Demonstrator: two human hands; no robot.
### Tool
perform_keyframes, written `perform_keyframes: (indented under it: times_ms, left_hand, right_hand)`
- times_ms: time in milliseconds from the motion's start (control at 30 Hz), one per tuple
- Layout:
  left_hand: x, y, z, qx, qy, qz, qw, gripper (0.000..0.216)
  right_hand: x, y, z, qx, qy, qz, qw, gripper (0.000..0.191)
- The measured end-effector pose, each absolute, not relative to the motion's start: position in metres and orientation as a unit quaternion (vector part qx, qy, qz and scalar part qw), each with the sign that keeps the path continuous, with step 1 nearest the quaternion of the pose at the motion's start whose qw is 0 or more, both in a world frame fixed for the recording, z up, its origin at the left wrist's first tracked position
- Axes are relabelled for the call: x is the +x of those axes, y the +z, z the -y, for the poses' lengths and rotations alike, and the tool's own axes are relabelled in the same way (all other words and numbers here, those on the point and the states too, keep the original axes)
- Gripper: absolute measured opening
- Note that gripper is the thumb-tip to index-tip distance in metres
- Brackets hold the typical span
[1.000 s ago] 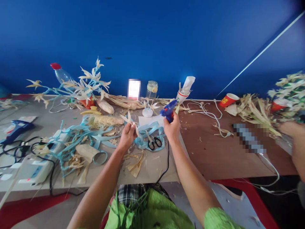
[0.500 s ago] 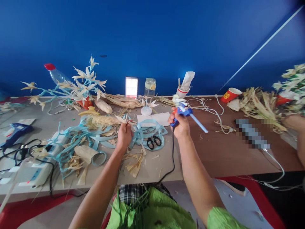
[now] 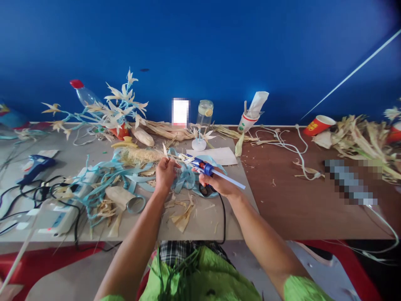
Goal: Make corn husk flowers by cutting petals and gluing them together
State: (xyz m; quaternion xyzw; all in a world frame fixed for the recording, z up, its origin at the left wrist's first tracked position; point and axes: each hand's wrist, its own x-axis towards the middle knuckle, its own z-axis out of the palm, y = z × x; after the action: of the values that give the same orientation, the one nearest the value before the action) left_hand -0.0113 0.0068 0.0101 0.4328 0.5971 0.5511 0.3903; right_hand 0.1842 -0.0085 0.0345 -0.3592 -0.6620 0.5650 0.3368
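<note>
In my right hand (image 3: 216,179) is a blue hot glue gun (image 3: 200,165), its pale glue stick (image 3: 230,179) jutting out behind toward the lower right. The gun's nozzle end points left, close to my left hand (image 3: 166,171). Between the closed fingers of my left hand is a pale corn husk petal (image 3: 165,149); whether the nozzle touches it I cannot tell. Light blue ribbon (image 3: 184,179) lies bunched beneath and between the hands. Black-handled scissors (image 3: 205,190) are partly covered by my right hand.
Husk flowers on blue stems (image 3: 119,108) stand at the back left. A second glue gun (image 3: 36,167) and a power strip (image 3: 62,217) with black cables lie at left. A small white flower pot (image 3: 199,144), a clear jar (image 3: 205,115) and a paper cup (image 3: 246,122) stand behind.
My right hand has brought the glue gun left and down, with its nozzle end now close to my left hand. The view has shifted slightly left.
</note>
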Motion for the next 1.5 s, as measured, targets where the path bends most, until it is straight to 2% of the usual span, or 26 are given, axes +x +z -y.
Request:
perform_keyframes:
  times_ms: [167,467,733,1067,1333,1500]
  left_hand:
    - [-0.014,0.007,-0.010,0.408,0.566,-0.620,0.358,0.018]
    - [-0.016,0.005,-0.011,0.417,0.571,-0.615,0.349,0.022]
    - [-0.015,0.003,-0.009,0.447,0.553,-0.622,0.328,0.026]
    - [-0.009,0.007,-0.010,0.435,0.538,-0.594,0.410,0.020]
    - [-0.015,0.001,-0.011,0.463,0.493,-0.651,0.345,0.027]
    - [-0.017,-0.001,-0.013,0.447,0.495,-0.671,0.324,0.023]
  right_hand:
    - [0.182,0.035,0.011,-0.376,0.536,0.681,0.328,0.039]
    - [0.180,0.037,0.012,-0.375,0.552,0.672,0.322,0.038]
    - [0.180,0.031,0.009,-0.374,0.569,0.644,0.348,0.049]
    - [0.180,0.038,0.011,-0.372,0.561,0.656,0.342,0.045]
    - [0.180,0.033,0.012,-0.387,0.468,0.718,0.341,0.035]
    - [0.176,0.029,0.014,-0.368,0.424,0.763,0.319,0.030]
